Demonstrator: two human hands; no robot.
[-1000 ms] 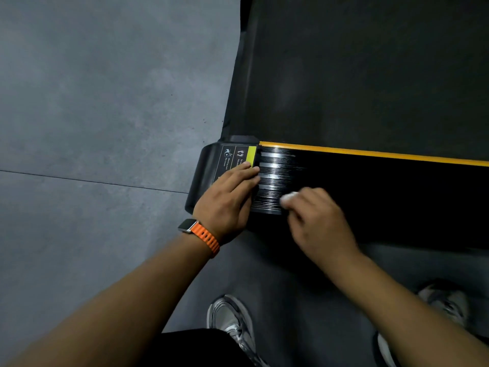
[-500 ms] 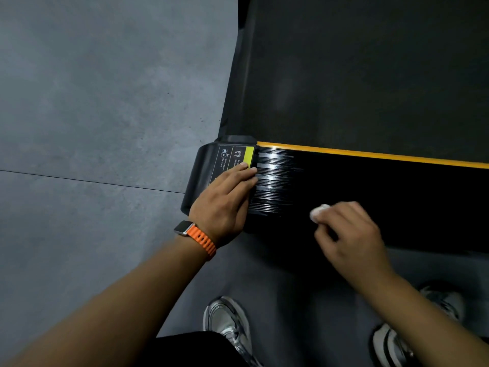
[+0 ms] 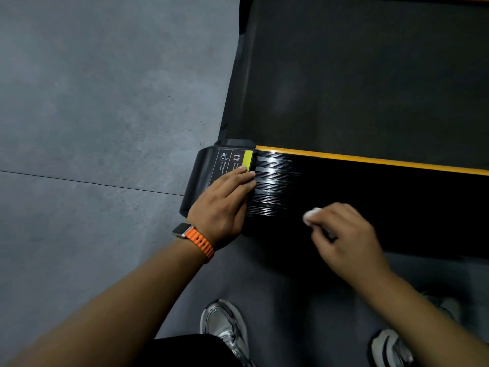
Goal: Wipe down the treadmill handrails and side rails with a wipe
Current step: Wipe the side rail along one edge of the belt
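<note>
Black ribbed plastic side rail (image 3: 275, 181) shows wet streaks at its 9 o'clock end, so that stretch seems wiped; the length toward 3 o'clock likely remains, handrails unseen. The right hand (image 3: 346, 239) pinches a white wadded wipe (image 3: 309, 215) against the rail; the left hand (image 3: 225, 205) rests straight-fingered on the grey end cap (image 3: 203, 176).

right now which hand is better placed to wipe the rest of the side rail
Right hand: it pinches the wipe on the side rail. The left hand holds no wipe and rests flat on the end cap.
</note>
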